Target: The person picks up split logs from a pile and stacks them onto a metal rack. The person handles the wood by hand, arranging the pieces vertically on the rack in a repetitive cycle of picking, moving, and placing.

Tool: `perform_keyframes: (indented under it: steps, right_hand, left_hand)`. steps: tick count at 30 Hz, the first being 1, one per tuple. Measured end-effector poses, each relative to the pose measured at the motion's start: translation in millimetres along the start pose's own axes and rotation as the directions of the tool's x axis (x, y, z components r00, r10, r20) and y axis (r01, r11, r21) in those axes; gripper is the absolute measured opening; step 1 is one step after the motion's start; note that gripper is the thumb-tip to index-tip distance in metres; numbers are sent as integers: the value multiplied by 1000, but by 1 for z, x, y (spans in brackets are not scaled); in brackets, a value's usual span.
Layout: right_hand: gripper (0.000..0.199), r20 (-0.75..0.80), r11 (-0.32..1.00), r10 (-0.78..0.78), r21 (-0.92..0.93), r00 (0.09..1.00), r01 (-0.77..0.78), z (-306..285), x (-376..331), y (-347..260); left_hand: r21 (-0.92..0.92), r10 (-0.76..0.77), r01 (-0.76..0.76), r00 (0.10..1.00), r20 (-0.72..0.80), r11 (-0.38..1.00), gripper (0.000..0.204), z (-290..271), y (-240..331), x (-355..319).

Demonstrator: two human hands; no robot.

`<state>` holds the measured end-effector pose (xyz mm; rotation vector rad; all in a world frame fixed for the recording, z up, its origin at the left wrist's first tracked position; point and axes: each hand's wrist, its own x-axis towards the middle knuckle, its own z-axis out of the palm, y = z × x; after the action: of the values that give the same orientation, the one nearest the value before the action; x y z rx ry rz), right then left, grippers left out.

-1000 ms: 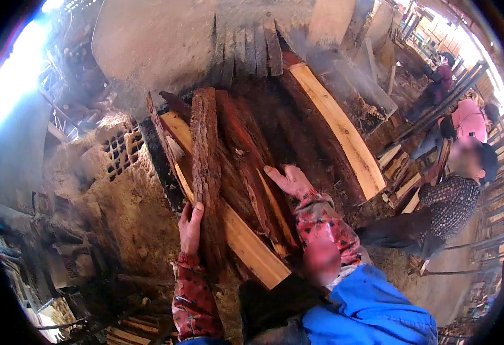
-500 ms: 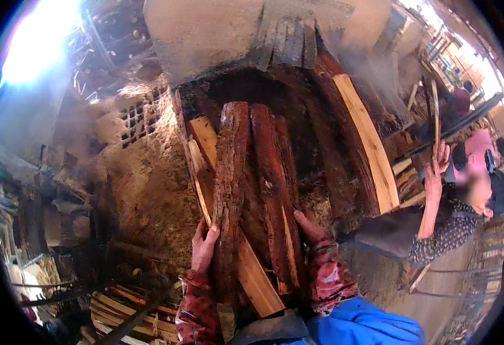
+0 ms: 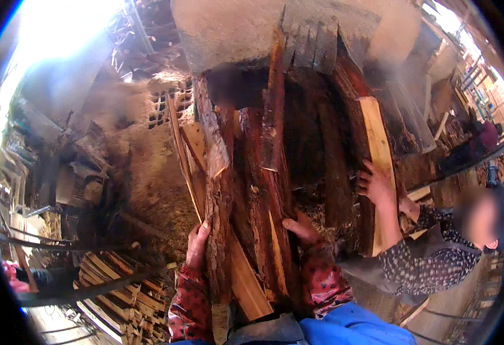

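Several bark-covered wood slabs (image 3: pixel 218 213) lie lengthwise in a loose bundle in front of me. My left hand (image 3: pixel 197 244) grips the left side, thumb up along the bark, beside a thin pale strip (image 3: pixel 184 155). Against the right side is my right hand (image 3: pixel 302 227), its thumb on the bark and its other fingers mostly hidden. A pale sawn slab (image 3: pixel 248 282) shows between the bark pieces, low in the bundle. A dark bark strip (image 3: pixel 272 109) and a rough bark-edged piece (image 3: pixel 210 123) are at the bundle's far end.
To the right, a co-worker's hand (image 3: pixel 375 187) is at a long slab with a pale sawn face (image 3: pixel 377 129). Ahead are a dark opening (image 3: pixel 237 86) and a pale wall (image 3: pixel 223 29). Split wood (image 3: pixel 111 287) is stacked at lower left, by a dark bar (image 3: pixel 97 289).
A dark bark strip and a rough bark-edged piece have appeared at the bundle's far end. The co-worker's raised hand has come down to the right-hand slab. My hands keep their hold.
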<state>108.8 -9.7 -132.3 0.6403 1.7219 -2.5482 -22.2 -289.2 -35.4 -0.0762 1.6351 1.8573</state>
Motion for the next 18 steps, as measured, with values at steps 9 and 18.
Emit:
perform_keyframes:
  steps: [9,18]
  right_hand:
    - [80,237,979,-52,201,970,3,11,4,-41]
    - [86,256,987,-94,152,962,56,1,24,-23]
  left_hand:
    - [-210,-8,6,1000,-10,978,63,16,-20,-7]
    - [-388,-25,49,997,67,921,60,16,-46,-7]
